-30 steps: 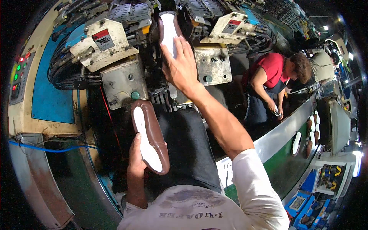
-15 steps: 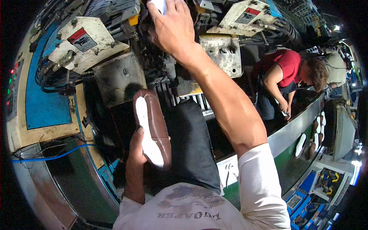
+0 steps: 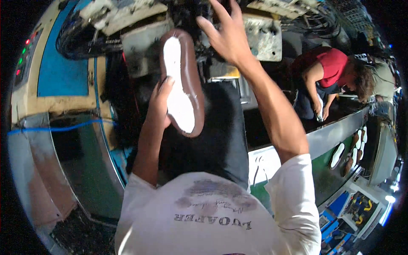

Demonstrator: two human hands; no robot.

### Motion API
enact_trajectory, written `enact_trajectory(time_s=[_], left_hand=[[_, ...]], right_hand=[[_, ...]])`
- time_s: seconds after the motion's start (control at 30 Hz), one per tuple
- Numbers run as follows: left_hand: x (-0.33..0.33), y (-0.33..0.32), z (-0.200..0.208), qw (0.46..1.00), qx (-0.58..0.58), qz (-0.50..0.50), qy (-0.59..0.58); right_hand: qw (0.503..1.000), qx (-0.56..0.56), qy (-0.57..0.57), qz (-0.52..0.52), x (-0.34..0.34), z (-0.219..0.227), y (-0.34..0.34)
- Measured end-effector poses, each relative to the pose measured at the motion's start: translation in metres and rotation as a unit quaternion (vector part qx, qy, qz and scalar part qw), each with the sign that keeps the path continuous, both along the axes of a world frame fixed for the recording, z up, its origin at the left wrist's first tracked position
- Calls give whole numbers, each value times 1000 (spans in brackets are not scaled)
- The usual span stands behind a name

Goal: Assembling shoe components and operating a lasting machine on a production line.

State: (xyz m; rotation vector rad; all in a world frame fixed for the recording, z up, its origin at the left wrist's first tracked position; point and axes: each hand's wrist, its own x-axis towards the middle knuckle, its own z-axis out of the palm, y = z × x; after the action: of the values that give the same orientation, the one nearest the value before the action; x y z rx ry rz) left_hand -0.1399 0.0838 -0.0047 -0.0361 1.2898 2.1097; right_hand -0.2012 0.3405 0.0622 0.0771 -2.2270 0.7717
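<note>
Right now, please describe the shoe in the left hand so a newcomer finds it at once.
From the white shirt at the lower edge, go up to the left hand. It holds a brown shoe, its white bottom facing the camera. Unlike the similar shoes on the green surface at right, this one is held and looks bigger.

One handheld shoe (image 3: 182,83), at least four farther shoes (image 3: 337,156) (tally unclear), and two co-workers (image 3: 332,70) show.

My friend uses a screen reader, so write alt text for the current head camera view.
A person's left hand holds a brown shoe, its white underside facing the camera, while the open right hand extends toward machinery. At right, a co-worker in a red shirt bends forward, and more shoes lie on a green surface.
</note>
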Motion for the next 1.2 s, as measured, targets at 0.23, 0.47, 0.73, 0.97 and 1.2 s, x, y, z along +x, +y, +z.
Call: enact_trajectory(time_s=[0.23,0.47,0.73,0.97,1.2], left_hand=[[46,27,15,998,26,-7,50],[103,33,-6,979,153,-105,86],[147,-34,-62,993,95,72,17],[121,-244,-175,945,-106,304,-61],[-31,-412,-105,700,-623,279,208]], right_hand=[[634,-681,-285,231,217,-72,-84],[700,-672,-152,185,260,-83,-85],[740,-444,-468,191,277,-72,-90],[727,-515,-434,133,320,-142,-44],[748,-562,-353,33,352,-147,-4]])
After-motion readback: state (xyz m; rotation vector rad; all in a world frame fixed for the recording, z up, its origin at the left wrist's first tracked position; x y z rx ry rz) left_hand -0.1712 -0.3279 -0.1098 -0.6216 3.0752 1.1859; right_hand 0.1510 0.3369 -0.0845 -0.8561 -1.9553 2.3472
